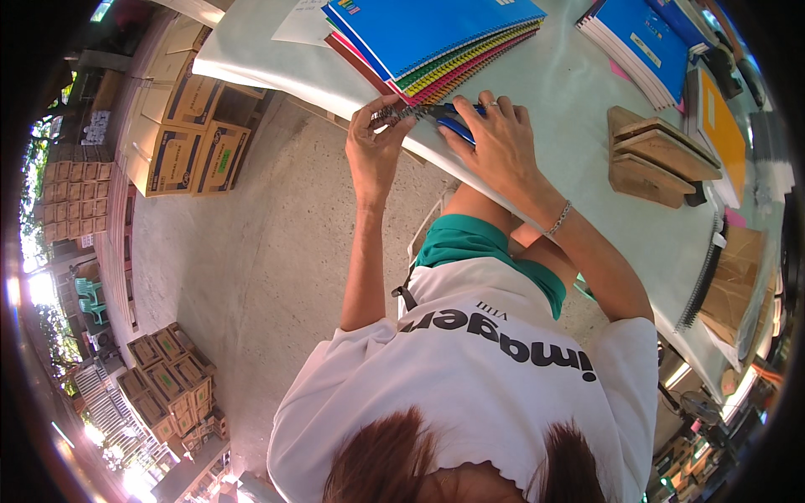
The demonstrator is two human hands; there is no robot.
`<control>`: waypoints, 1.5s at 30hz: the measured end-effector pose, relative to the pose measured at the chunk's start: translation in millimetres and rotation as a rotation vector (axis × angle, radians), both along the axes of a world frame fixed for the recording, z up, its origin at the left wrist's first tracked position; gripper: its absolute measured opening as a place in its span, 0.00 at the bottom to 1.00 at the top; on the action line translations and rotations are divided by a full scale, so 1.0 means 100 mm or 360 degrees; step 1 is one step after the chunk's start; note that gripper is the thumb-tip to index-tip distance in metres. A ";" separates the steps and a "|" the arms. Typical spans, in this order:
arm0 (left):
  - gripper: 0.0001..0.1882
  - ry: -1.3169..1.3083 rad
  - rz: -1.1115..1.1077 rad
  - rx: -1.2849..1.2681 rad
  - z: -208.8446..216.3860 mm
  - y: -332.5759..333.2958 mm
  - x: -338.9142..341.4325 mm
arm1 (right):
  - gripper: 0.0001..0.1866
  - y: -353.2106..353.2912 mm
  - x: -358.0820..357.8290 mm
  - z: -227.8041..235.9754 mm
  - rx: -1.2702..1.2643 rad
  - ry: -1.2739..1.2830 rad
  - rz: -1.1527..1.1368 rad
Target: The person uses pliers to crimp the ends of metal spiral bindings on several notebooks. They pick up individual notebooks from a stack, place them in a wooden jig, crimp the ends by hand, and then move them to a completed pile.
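1. Left hand point(376, 142), in the head view: nearly closed, thumb and fingertips pinching one dark wire coil point(384, 118) just off the near edge of the table point(566, 101).
2. Right hand point(503, 147): partly curled around one pair of blue-handled pliers point(455, 130), whose tip points left and meets the coil's right end; whether the jaws bite the wire is too small to tell. One chain bracelet point(558, 218) circles this wrist.
3. Just beyond the hands, one stack of spiral notebooks point(444, 33) lies at the table's edge, a blue cover on top and green, yellow and pink ones below; overlap prevents an exact count.
4. One white paper sheet point(300, 23) lies left of that stack.
5. Toward the table's right: a second blue-topped stack point(641, 46), one wooden stand point(658, 155), one orange-covered notebook point(719, 126) and one piece of brown cardboard point(738, 268).
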State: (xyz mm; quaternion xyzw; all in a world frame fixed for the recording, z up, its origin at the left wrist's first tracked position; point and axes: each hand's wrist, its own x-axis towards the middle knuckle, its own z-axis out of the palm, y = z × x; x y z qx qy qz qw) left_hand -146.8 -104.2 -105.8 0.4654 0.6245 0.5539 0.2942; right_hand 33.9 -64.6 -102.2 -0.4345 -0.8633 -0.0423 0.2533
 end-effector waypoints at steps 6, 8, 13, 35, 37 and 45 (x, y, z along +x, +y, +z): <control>0.15 -0.0041 0.0056 0.0057 0.00 -0.02 0.00 | 0.21 -0.03 0.04 0.02 0.0031 0.0034 -0.0020; 0.15 -0.0077 0.0062 0.0032 0.02 -0.02 0.00 | 0.21 -0.04 0.03 0.02 0.0026 0.0035 -0.0001; 0.15 -0.0091 0.0058 -0.0010 0.02 -0.04 0.02 | 0.21 -0.02 0.02 -0.01 0.0025 0.0032 0.0010; 0.12 -0.0041 0.0058 0.0032 -0.05 -0.04 0.00 | 0.18 0.11 -0.04 -0.07 -0.0001 0.0038 0.0187; 0.11 -0.0030 0.0058 0.0029 -0.04 -0.04 0.00 | 0.18 0.12 -0.04 -0.05 -0.0069 0.0017 0.0201; 0.15 -0.0341 0.0058 0.0019 -0.06 -0.10 0.01 | 0.18 0.02 0.03 0.00 -0.0136 0.0091 0.0106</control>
